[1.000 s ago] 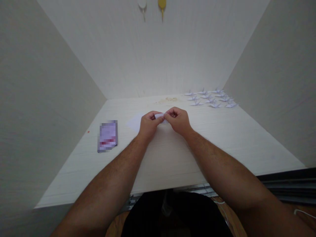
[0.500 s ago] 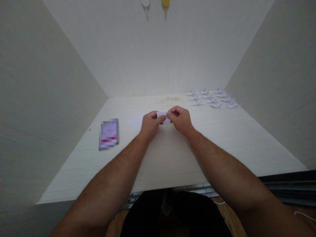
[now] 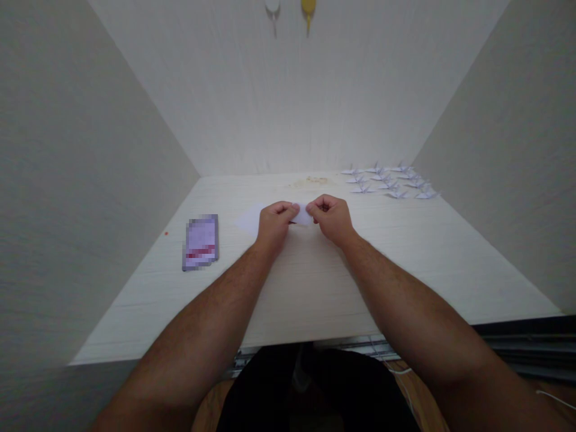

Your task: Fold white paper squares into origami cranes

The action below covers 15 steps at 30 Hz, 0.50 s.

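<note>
Both my hands meet over the middle of the white table [image 3: 315,282]. My left hand [image 3: 273,221] and my right hand [image 3: 332,217] each pinch one end of a small folded white paper [image 3: 303,213], fingers curled closed around it. The paper is held just above the tabletop, and most of it is hidden by my fingers. A flat white sheet [image 3: 248,218] lies on the table just left of my left hand.
Several folded white paper cranes [image 3: 390,181] stand in rows at the back right. A flat purple-and-red packet [image 3: 201,242] lies at the left. Pale walls close in on three sides. A brownish stain [image 3: 311,180] marks the table's back edge.
My hands have drawn slightly apart along the folded paper, showing more of it between them. The view has shifted a little.
</note>
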Tool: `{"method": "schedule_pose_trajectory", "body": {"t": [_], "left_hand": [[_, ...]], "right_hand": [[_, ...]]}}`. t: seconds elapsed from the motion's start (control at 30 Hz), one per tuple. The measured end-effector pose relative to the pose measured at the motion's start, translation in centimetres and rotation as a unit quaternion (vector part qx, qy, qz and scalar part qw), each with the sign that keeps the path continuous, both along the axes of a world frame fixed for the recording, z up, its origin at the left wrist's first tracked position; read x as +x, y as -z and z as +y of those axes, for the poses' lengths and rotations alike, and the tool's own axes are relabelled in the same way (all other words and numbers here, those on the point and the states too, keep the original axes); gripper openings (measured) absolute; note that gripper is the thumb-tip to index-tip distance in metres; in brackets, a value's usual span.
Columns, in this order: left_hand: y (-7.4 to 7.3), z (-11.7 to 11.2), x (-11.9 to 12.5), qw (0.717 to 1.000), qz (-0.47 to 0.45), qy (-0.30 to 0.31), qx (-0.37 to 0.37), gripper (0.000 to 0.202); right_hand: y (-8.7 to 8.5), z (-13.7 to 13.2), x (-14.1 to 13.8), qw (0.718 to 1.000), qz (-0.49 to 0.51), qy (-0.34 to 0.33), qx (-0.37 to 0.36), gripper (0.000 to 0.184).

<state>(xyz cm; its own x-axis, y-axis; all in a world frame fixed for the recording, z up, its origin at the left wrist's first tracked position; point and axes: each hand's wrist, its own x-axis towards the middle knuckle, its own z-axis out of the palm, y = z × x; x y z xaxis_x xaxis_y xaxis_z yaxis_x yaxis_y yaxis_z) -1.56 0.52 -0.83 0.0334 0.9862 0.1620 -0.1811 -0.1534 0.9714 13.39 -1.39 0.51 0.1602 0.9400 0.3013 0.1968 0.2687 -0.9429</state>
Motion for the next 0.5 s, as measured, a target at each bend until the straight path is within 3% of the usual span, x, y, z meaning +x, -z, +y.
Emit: {"method": "schedule_pose_trajectory", "body": {"t": [0.17,0.5], "left_hand": [[-0.04,0.07,0.11,1.000,-0.020,-0.016,-0.014,0.020],[-0.80,-0.61,0.36,0.997,0.053,-0.054,0.025,0.017]], "right_hand": [[-0.16,-0.15,-0.02,1.000,-0.007,-0.003,-0.003,0.018],[-0.15,-0.20,-0.15,1.000,0.005,-0.012,-0.013,0.019]]}}
